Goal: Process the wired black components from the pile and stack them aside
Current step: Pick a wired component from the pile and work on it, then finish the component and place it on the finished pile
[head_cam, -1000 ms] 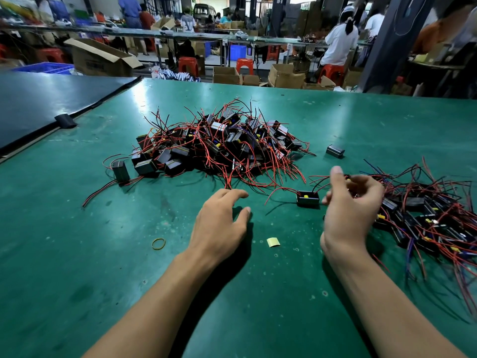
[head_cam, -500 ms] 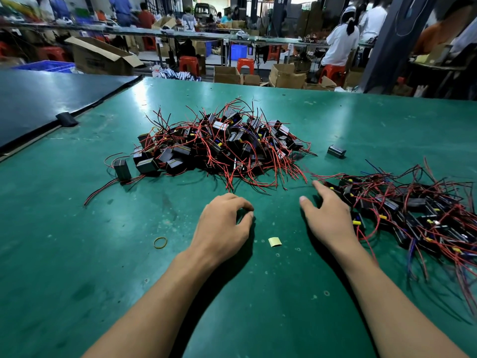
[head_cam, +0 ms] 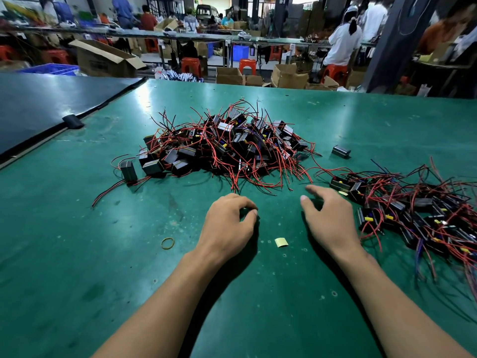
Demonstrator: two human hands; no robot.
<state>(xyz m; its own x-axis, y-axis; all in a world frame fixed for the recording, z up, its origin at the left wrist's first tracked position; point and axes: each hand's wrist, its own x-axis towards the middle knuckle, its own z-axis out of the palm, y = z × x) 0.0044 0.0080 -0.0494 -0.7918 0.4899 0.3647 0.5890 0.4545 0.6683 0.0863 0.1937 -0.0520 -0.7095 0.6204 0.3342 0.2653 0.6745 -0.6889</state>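
Head view | left hand (head_cam: 227, 226) is rested on the counter (head_cam: 77, 254), fingers loosely curled, nothing gripped | right hand (head_cam: 329, 218) is held open, empty, just beside the side stack (head_cam: 413, 210) of wired black components.

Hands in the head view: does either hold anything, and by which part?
Nothing is held. The left hand is loosely curled over the table; the right hand is open beside the side stack.

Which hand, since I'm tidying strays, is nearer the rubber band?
Left. The left hand is just right of the rubber band; the right hand is farther right.
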